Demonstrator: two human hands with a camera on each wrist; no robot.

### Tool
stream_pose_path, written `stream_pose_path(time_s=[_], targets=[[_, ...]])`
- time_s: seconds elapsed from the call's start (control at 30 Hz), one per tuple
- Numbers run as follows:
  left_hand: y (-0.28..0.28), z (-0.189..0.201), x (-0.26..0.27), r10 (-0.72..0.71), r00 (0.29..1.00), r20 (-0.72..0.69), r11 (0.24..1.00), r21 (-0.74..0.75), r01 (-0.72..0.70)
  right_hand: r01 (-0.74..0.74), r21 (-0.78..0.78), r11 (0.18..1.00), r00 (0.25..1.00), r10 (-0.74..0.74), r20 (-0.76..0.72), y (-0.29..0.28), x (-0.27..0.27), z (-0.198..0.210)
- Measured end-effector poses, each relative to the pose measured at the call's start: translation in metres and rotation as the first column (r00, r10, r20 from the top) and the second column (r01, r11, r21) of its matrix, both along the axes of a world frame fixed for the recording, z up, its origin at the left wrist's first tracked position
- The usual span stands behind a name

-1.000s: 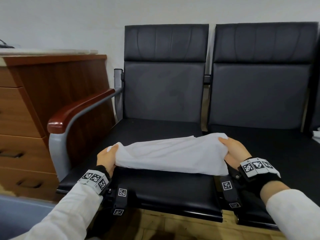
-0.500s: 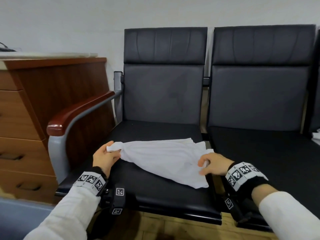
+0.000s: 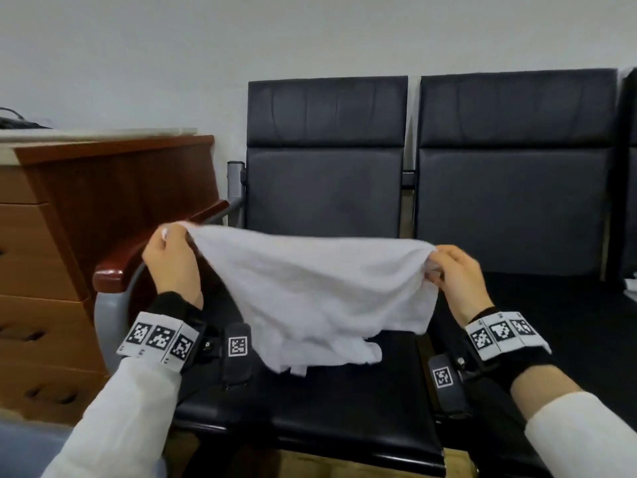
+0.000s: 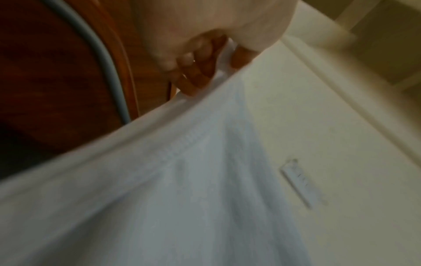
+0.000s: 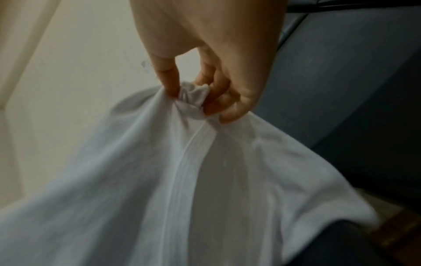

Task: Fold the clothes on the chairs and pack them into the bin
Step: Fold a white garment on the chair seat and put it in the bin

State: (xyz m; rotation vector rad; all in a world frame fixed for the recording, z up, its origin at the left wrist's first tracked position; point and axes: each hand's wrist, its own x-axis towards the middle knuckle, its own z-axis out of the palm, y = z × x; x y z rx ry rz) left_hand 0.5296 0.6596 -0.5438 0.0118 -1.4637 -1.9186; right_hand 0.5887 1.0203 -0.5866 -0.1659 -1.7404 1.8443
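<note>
A white garment (image 3: 310, 291) hangs stretched between my two hands above the black seat (image 3: 327, 405) of the left chair. My left hand (image 3: 172, 257) pinches its upper left corner near the armrest; in the left wrist view the curled fingers (image 4: 196, 72) clamp the cloth's (image 4: 205, 180) hem. My right hand (image 3: 451, 270) grips the upper right corner; in the right wrist view the fingers (image 5: 214, 93) hold a bunched wad of fabric (image 5: 193, 95). The garment's lower edge (image 3: 327, 357) droops onto the seat. No bin is in view.
A second black chair (image 3: 517, 201) stands to the right, with something white (image 3: 630, 288) at its far right edge. A wooden armrest (image 3: 144, 257) on a grey metal frame and a wooden drawer cabinet (image 3: 69, 236) are at the left. A white wall is behind.
Both hands have risen and lifted the garment off the seat, spreading it taut between them. The right hand shifted its grip to the upper right corner.
</note>
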Motion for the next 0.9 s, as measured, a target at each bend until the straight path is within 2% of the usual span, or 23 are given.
stream_pose_path(time_s=[0.07, 0.1, 0.13, 0.17, 0.2, 0.23, 0.27, 0.33, 0.37, 0.43, 0.53, 0.6, 0.63, 0.67, 0.7, 0.73, 0.77, 0.8, 0.83, 0.87, 0.9], targets=[[0.000, -0.015, 0.001, 0.077, 0.960, 0.269, 0.979, -0.201, -0.023, -0.042, 0.007, 0.999, 0.976, 0.040, 0.213, 0.001, -0.003, -0.019], [-0.003, -0.027, -0.001, 0.127, 0.887, 0.444, 0.948, -0.319, 0.024, -0.064, 0.056, 0.996, 0.928, 0.039, 0.370, 0.003, -0.004, -0.029], [-0.006, -0.039, -0.001, 0.189, 0.784, 0.592, 0.895, -0.433, 0.110, -0.109, 0.127, 0.986, 0.849, 0.026, 0.528, 0.007, -0.006, -0.041], [-0.008, -0.051, -0.002, 0.253, 0.695, 0.673, 0.827, -0.523, 0.205, -0.173, 0.190, 0.966, 0.760, 0.008, 0.650, 0.012, -0.008, -0.052], [-0.010, -0.060, -0.005, 0.291, 0.655, 0.697, 0.767, -0.579, 0.275, -0.229, 0.235, 0.945, 0.682, -0.016, 0.731, 0.016, -0.009, -0.062], [-0.008, -0.066, -0.009, 0.303, 0.646, 0.701, 0.728, -0.608, 0.318, -0.256, 0.257, 0.932, 0.629, -0.042, 0.777, 0.019, -0.009, -0.068], [-0.006, -0.071, -0.013, 0.276, 0.660, 0.699, 0.715, -0.608, 0.345, -0.256, 0.270, 0.928, 0.603, -0.065, 0.795, 0.021, -0.008, -0.071], [0.007, -0.080, -0.020, 0.207, 0.695, 0.689, 0.683, -0.610, 0.402, -0.240, 0.302, 0.923, 0.604, -0.101, 0.791, 0.020, -0.007, -0.071], [0.014, -0.085, -0.023, 0.180, 0.697, 0.694, 0.635, -0.623, 0.456, -0.251, 0.300, 0.921, 0.608, -0.091, 0.788, 0.020, -0.006, -0.069], [0.024, -0.093, -0.024, 0.165, 0.648, 0.744, 0.482, -0.634, 0.605, -0.357, 0.275, 0.893, 0.554, -0.035, 0.832, 0.017, -0.001, -0.062], [0.032, -0.101, -0.022, 0.144, 0.586, 0.798, 0.230, -0.603, 0.764, -0.638, 0.231, 0.734, 0.333, -0.007, 0.943, 0.010, 0.012, -0.051], [0.038, -0.102, -0.015, 0.021, 0.558, 0.830, 0.122, -0.556, 0.822, -0.759, 0.250, 0.600, 0.247, -0.090, 0.965, 0.001, 0.015, -0.048], [0.042, -0.103, -0.012, -0.017, 0.546, 0.838, 0.076, -0.543, 0.836, -0.782, 0.267, 0.563, 0.244, -0.119, 0.963, -0.002, 0.014, -0.050], [0.046, -0.104, -0.009, -0.006, 0.552, 0.834, 0.035, -0.552, 0.833, -0.779, 0.297, 0.552, 0.274, -0.127, 0.953, -0.005, 0.012, -0.051], [0.049, -0.105, -0.007, 0.041, 0.578, 0.815, 0.013, -0.579, 0.816, -0.745, 0.332, 0.579, 0.349, -0.086, 0.933, -0.009, 0.009, -0.055], [0.051, -0.105, -0.006, 0.102, 0.610, 0.786, 0.005, -0.613, 0.790, -0.661, 0.332, 0.673, 0.458, 0.011, 0.889, -0.013, 0.005, -0.056], [0.053, -0.104, -0.006, 0.159, 0.640, 0.752, 0.010, -0.649, 0.760, -0.530, 0.277, 0.801, 0.590, 0.113, 0.800, -0.015, 0.000, -0.060], [0.054, -0.102, -0.006, 0.224, 0.653, 0.724, 0.016, -0.672, 0.740, -0.409, 0.172, 0.896, 0.709, 0.193, 0.678, -0.017, -0.004, -0.061], [0.055, -0.100, -0.005, 0.297, 0.659, 0.691, 0.020, -0.695, 0.719, -0.311, 0.090, 0.946, 0.806, 0.213, 0.552, -0.020, -0.007, -0.059], [0.056, -0.099, -0.004, 0.378, 0.652, 0.657, 0.037, -0.715, 0.698, -0.261, 0.029, 0.965, 0.857, 0.218, 0.468, -0.022, -0.008, -0.055], [0.056, -0.096, -0.001, 0.457, 0.637, 0.621, 0.063, -0.737, 0.673, -0.245, -0.012, 0.969, 0.877, 0.227, 0.423, -0.024, -0.007, -0.051]])
